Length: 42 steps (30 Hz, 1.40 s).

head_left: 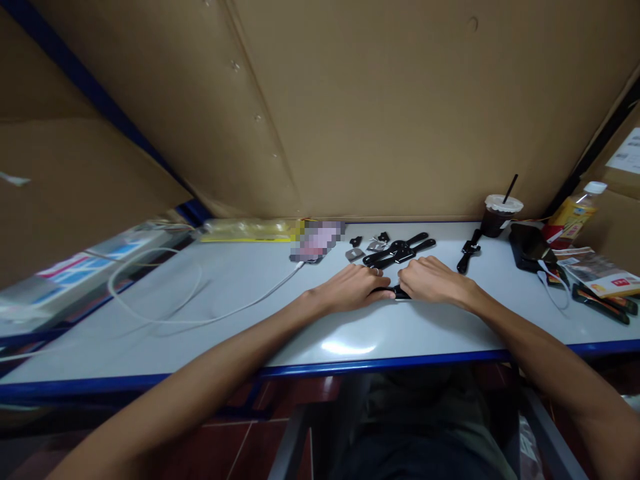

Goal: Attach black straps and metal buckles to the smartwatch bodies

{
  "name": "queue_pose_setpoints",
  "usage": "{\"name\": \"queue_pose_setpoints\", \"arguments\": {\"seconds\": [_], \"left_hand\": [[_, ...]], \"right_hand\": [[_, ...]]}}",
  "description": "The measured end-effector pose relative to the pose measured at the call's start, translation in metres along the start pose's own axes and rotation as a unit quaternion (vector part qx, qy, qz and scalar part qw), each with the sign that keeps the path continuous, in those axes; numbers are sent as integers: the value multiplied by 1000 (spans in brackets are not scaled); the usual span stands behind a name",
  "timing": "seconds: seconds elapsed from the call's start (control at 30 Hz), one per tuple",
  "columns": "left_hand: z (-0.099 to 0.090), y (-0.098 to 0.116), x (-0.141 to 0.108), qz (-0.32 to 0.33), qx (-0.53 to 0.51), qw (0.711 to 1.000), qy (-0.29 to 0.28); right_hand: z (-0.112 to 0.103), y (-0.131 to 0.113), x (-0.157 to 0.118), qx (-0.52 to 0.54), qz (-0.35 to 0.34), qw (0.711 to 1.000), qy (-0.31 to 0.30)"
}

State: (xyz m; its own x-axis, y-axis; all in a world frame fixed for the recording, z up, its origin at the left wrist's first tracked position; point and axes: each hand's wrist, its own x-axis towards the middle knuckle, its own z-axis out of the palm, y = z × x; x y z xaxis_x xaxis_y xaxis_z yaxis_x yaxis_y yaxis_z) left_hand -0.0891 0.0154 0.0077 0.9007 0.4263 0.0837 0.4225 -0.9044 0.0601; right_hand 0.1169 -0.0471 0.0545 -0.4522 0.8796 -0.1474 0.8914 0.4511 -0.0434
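My left hand [356, 288] and my right hand [431, 279] are both closed around a black two-handled tool that looks like a spokeshave [399, 292], one at each end. Only its dark middle shows between them, low over the white tabletop; the fingers cover the rest. Just beyond my hands lie more black spokeshaves [400, 251], overlapping in a pile. Left of that pile are a flat grey metal blade [355, 254] and a small black clamp piece [356, 241]. Another black spokeshave [469, 252] lies apart, to the right of my right hand.
A phone [320, 240] on a white cable [215, 320] lies left of the parts. At right stand a lidded drink cup [495, 217] with a straw and a bottle [575, 212], near a black device [531, 247] and packets [600, 272]. Cardboard [380, 113] walls the back.
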Motion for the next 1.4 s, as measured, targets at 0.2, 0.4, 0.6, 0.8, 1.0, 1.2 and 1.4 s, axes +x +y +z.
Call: {"name": "queue_pose_setpoints", "arguments": {"seconds": [0.2,0.4,0.6,0.8,1.0,1.2,1.4], "left_hand": [[1,0,0,-1,3,1000,0],[0,0,0,-7,5,1000,-13],[-4,-2,0,-19,45,999,-11],[-8,-2,1,-59,71,996,3],[-7,-1,2,-54,72,996,-1],[-6,-1,2,-51,54,997,-3],[-7,1,2,-49,50,997,-7]], "right_hand": [[0,1,1,-36,-12,999,-3],[-1,1,1,-34,-11,999,-18],[-11,5,-8,-29,20,997,-76],[-29,18,-20,-18,100,978,-181],[-31,30,-23,-8,91,987,-132],[-24,27,-22,40,56,986,-149],[-21,22,-19,67,67,981,-172]]}}
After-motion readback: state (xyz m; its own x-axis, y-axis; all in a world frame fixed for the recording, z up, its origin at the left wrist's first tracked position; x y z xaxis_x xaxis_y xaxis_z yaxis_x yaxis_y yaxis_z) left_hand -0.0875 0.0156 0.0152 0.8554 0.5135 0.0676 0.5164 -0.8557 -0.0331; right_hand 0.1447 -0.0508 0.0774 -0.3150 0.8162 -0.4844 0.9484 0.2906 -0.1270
